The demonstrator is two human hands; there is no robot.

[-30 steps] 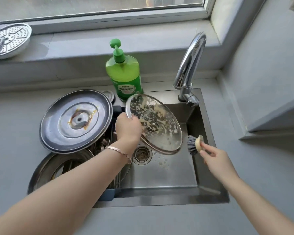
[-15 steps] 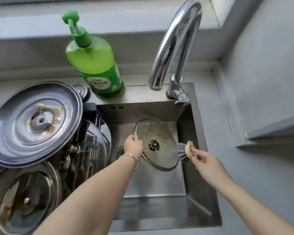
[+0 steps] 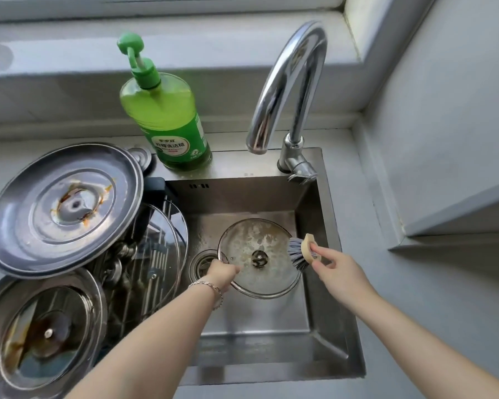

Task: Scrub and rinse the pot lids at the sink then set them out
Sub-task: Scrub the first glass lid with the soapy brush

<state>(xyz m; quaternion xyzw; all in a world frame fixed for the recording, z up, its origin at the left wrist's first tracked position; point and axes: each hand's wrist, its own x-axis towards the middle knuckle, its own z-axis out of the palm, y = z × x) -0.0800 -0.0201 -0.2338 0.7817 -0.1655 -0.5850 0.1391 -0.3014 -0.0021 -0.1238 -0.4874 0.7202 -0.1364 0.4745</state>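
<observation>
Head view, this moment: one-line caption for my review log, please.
Left hand grips a soapy glass lid in the sink while right hand holds a scrub brush at its rim.

Left hand (image 3: 223,276) fingertips lost behind rim of soapy glass lid (image 3: 267,285); drain (image 3: 201,264) half covered by that hand and lid; brush (image 3: 298,253) handle partly buried in right hand (image 3: 338,272); lower steel lid (image 3: 43,336) cut by left and bottom edges; rack contents (image 3: 153,256) partly under big steel lid (image 3: 67,208), hard to sort; bottle label (image 3: 174,147) print too small.

Four pot lids (image 3: 260,280) (image 3: 64,208) (image 3: 46,332) (image 3: 167,249), one brush (image 3: 297,253), one bottle (image 3: 167,122)
</observation>
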